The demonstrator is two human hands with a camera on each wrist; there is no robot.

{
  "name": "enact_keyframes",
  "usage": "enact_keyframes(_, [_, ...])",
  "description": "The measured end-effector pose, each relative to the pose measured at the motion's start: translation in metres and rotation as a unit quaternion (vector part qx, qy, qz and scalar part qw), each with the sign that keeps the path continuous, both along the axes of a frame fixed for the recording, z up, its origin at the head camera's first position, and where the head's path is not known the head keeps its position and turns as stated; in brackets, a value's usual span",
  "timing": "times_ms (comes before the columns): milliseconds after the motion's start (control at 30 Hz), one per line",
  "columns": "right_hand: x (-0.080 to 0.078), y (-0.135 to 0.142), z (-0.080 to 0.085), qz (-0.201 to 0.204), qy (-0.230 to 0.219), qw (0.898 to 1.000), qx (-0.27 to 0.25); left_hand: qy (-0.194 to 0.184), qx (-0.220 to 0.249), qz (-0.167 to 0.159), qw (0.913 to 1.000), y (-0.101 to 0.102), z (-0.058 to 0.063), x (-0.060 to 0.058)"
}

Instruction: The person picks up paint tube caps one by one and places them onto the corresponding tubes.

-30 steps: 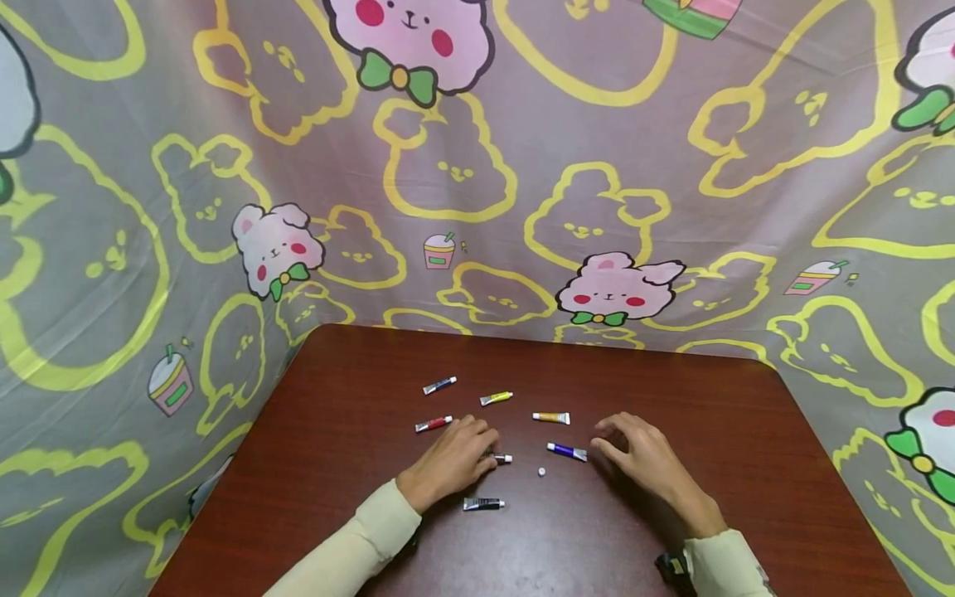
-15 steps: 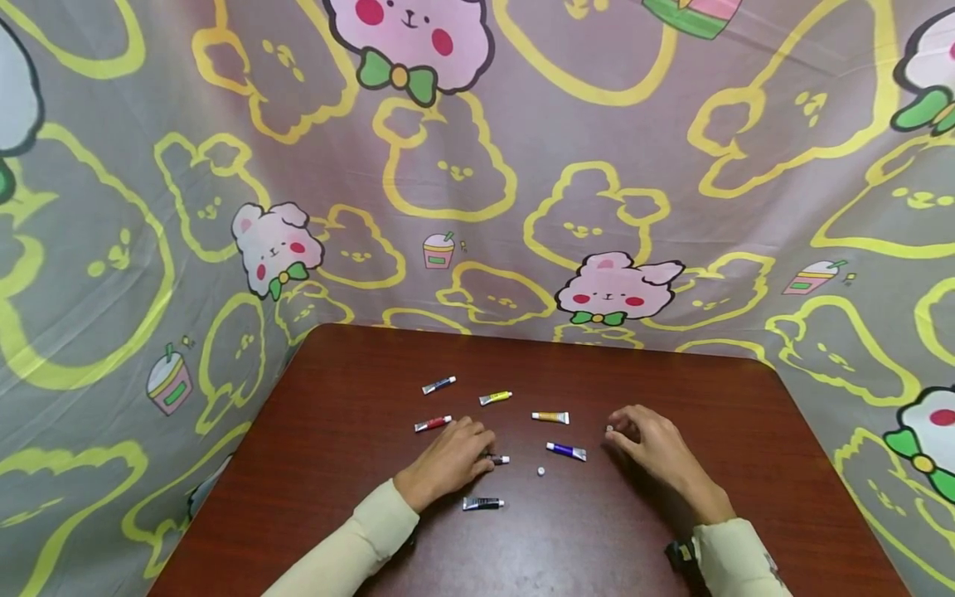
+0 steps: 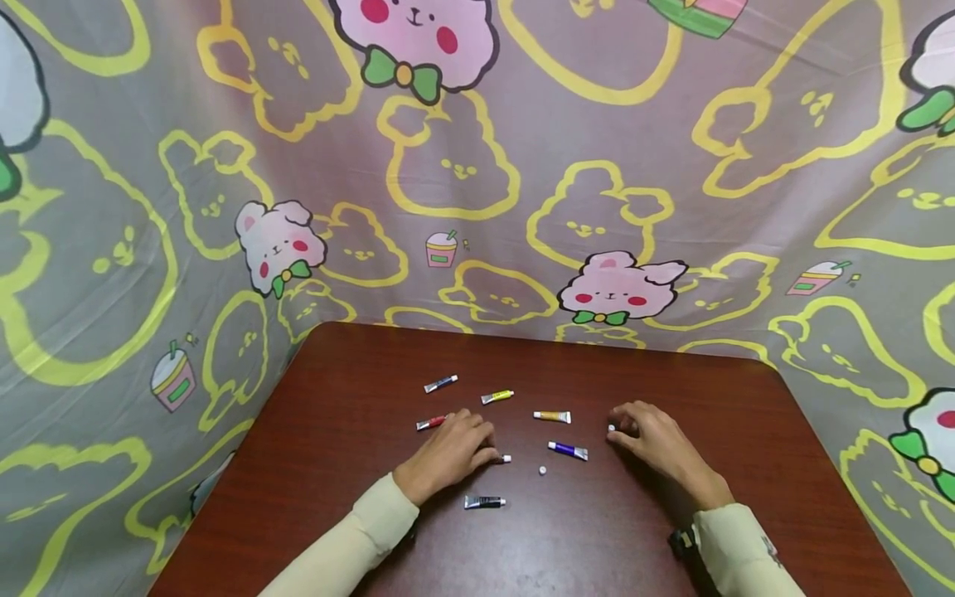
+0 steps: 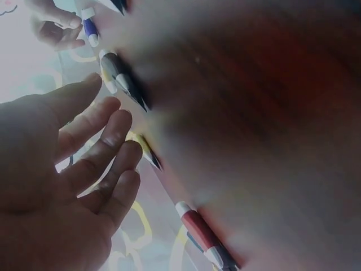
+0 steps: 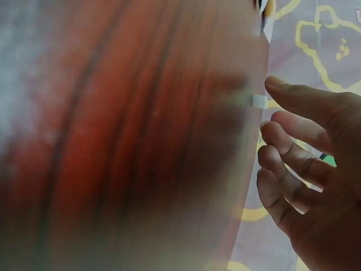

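Observation:
My left hand (image 3: 450,452) hovers by a dark paint tube (image 4: 124,79), whose white end (image 3: 506,458) shows past the fingertips in the head view. In the left wrist view its fingers are loosely bent, with nothing between them. On the right, my right hand (image 3: 660,444) has its thumb and fingertips beside a small white cap (image 3: 611,428). The right wrist view has that cap (image 5: 259,101) standing on the table just off the thumb tip, the fingers relaxed. A violet-blue tube (image 3: 568,450) and a second white cap (image 3: 542,470) lie between the hands.
Several more paint tubes lie on the brown table (image 3: 597,531): navy (image 3: 441,383), yellow (image 3: 497,397), ochre (image 3: 552,416), red (image 3: 430,423) and black (image 3: 484,502). The red one is partly behind the left hand. A patterned cloth (image 3: 492,149) hangs around the table.
My right hand has moved right and slightly back, away from the violet-blue tube; a white cap now shows at its fingertips. My left hand has shifted slightly, covering more of the dark tube.

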State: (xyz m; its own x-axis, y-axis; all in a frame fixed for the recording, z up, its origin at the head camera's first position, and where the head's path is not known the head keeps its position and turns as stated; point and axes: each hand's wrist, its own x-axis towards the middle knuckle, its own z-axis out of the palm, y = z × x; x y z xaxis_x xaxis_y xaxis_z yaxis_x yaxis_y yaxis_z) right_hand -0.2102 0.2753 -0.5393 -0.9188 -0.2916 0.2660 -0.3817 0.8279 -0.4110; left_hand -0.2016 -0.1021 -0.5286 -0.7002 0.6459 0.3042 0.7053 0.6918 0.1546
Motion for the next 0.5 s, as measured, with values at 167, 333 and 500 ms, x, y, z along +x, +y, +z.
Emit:
enact_keyframes(167, [-0.003,0.000,0.002,0.008,-0.011,1.000,0.018,0.004,-0.003,0.029,0.9996,0.005,0.005,-0.008])
enact_keyframes(333, [-0.007,-0.002,0.001,0.013,-0.014,0.999,0.030,0.014,0.014,0.057,0.9982,0.012,0.008,-0.020])
enact_keyframes(500, [-0.009,-0.004,0.001,0.016,-0.014,0.999,0.036,0.016,0.026,0.073,0.9969,0.017,0.006,-0.032])
